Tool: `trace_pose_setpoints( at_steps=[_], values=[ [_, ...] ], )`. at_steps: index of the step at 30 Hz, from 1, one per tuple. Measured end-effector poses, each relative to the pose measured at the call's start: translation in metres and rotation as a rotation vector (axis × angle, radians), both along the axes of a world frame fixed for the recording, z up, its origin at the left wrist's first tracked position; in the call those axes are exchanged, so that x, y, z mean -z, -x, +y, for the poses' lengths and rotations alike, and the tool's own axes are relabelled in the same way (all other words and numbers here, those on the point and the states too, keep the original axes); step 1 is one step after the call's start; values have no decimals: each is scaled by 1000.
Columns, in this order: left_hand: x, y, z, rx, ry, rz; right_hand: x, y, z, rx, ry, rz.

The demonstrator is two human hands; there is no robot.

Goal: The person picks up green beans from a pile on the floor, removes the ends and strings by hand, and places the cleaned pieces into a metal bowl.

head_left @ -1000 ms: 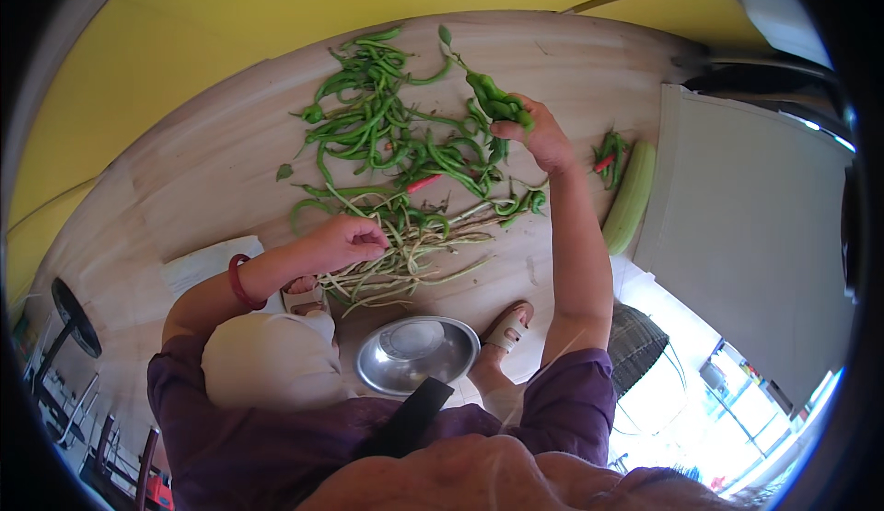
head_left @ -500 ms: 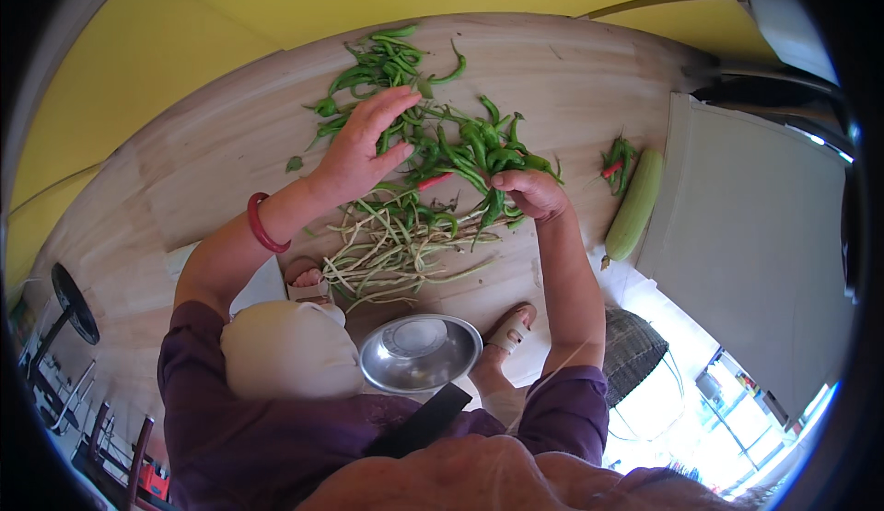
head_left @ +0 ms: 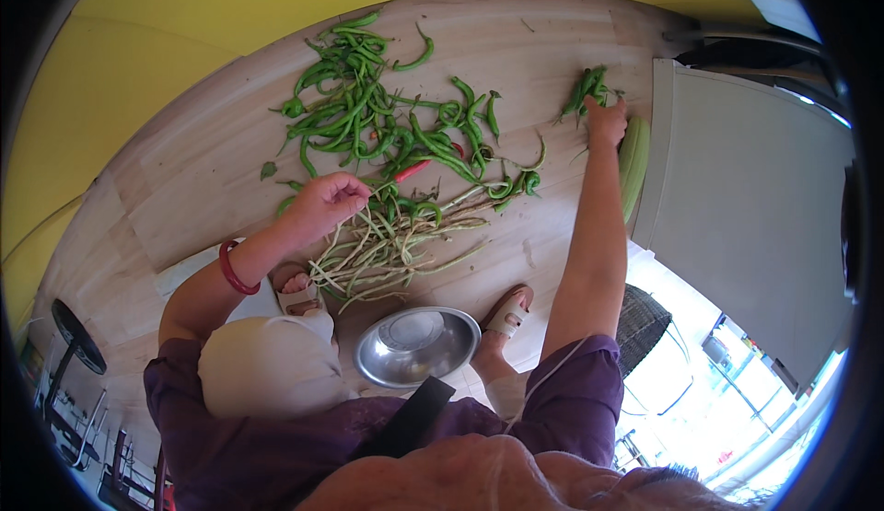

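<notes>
My right hand point(head_left: 608, 124) reaches far right with fingers closed around several green peppers point(head_left: 586, 87), above the floor beside a pale green gourd point(head_left: 633, 163). My left hand point(head_left: 333, 203) hovers at the left edge of the heap, thumb and fingers pinched together; what is between them, if anything, is too small to name. Right of its fingertips lies a red pepper point(head_left: 412, 171). Long green peppers point(head_left: 345, 115) spread over the far middle. Long pale beans point(head_left: 396, 244) lie in a tangle nearer me.
A steel basin point(head_left: 419, 345) stands on the floor between my sandalled feet. To the right are a large beige panel point(head_left: 746, 170) and a dark woven basket point(head_left: 642, 327). A yellow wall point(head_left: 184, 41) bounds the far side. A loose leaf point(head_left: 268, 170) lies at the left.
My right hand has moved from the pepper heap to the far right, carrying green peppers. My left hand has drawn back toward me, its open fingers now closed into a pinch.
</notes>
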State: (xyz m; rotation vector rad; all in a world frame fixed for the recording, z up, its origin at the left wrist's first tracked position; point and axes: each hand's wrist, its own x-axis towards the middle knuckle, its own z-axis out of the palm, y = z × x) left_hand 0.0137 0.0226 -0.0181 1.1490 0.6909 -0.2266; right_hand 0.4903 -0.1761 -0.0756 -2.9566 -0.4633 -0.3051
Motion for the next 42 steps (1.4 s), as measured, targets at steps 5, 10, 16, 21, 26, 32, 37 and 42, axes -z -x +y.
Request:
trace_pose_setpoints(
  at_steps=[5,10,16,21,26,32,37,42],
  values=[
    [9,1,-6,-29,-47,-44,-21,135,67,-396,-8,778],
    [7,2,-9,10,-59,-77,-21,217,104,-494,329,602],
    [6,4,-12,63,-71,-19,-4,225,117,-513,353,632],
    [5,5,-13,78,-31,-21,3,216,108,-625,351,569],
    [5,6,-15,86,-45,-25,-8,203,93,-599,82,645],
    [7,7,-13,93,-48,-8,-81,139,82,-192,-558,1246],
    [2,1,-14,108,-34,-28,-80,74,54,50,-991,1314],
    [5,2,-15,87,9,21,-50,45,28,286,-1267,1404]
  ],
)
